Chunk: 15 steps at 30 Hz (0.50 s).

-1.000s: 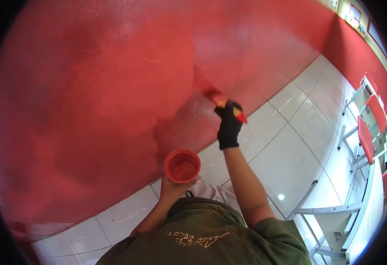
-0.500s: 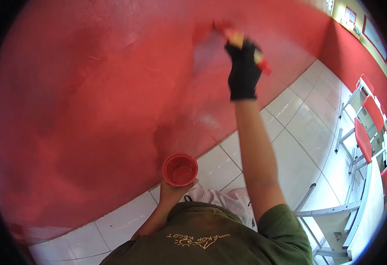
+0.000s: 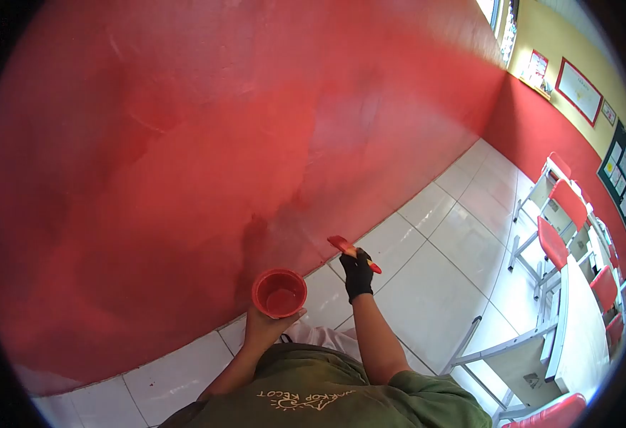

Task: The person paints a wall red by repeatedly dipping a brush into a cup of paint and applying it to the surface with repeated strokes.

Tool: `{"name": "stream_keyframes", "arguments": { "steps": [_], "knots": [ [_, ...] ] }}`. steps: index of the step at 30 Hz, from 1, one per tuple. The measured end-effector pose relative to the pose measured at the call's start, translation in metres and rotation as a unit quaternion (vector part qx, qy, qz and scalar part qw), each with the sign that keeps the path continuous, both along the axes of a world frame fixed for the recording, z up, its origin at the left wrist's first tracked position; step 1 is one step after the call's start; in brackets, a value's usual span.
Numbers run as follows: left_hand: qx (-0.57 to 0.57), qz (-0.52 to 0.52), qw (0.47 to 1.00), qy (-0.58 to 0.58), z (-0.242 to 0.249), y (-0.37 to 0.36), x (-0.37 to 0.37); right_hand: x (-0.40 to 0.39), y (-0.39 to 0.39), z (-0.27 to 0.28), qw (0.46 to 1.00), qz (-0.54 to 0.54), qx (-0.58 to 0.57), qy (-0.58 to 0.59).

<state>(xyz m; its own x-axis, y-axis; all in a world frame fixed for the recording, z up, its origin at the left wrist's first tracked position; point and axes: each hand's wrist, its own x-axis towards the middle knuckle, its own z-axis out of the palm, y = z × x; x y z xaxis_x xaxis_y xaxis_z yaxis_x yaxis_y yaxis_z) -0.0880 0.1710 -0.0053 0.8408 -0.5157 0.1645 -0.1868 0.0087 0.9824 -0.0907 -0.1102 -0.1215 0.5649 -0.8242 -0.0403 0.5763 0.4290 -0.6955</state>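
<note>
My left hand (image 3: 269, 325), bare, is wrapped round the lower side of a red cup (image 3: 279, 293) with red paint low inside it. To the right of the cup, my right hand (image 3: 358, 274) in a black glove grips a paintbrush (image 3: 343, 246) with red bristles and a yellow and red handle. The bristles point up and left, near the foot of the red wall (image 3: 206, 171) and apart from the cup. Wet-looking, brighter red patches show on the wall beside duller areas.
White floor tiles (image 3: 427, 299) run along the wall's base. On the right stand white tables (image 3: 586, 321) and red chairs (image 3: 553, 242) with metal legs. Beyond them, a framed board (image 3: 579, 91) and a notice board (image 3: 618, 167) hang on the far wall.
My right hand has come down from the upper wall with the brush, close to the cup. The view has shifted, showing more of the far wall and chairs. My left hand still holds the cup.
</note>
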Motion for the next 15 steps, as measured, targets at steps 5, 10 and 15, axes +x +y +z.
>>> {"name": "stream_keyframes", "arguments": {
  "steps": [5, 10, 15],
  "knots": [
    [-0.013, 0.009, 1.0, -0.015, -0.008, 0.024, -0.015, -0.046, -0.004, 0.015, 0.999, -0.009, -0.047, 0.026],
    [-0.011, -0.009, 1.0, 0.0, -0.023, 0.036, -0.021, -0.064, 0.009, 0.043, 0.993, -0.024, -0.1, 0.049],
    [0.033, -0.003, 0.999, 0.001, -0.009, 0.039, -0.025, -0.07, 0.029, 0.034, 0.993, -0.013, -0.098, 0.063]
  ]
}}
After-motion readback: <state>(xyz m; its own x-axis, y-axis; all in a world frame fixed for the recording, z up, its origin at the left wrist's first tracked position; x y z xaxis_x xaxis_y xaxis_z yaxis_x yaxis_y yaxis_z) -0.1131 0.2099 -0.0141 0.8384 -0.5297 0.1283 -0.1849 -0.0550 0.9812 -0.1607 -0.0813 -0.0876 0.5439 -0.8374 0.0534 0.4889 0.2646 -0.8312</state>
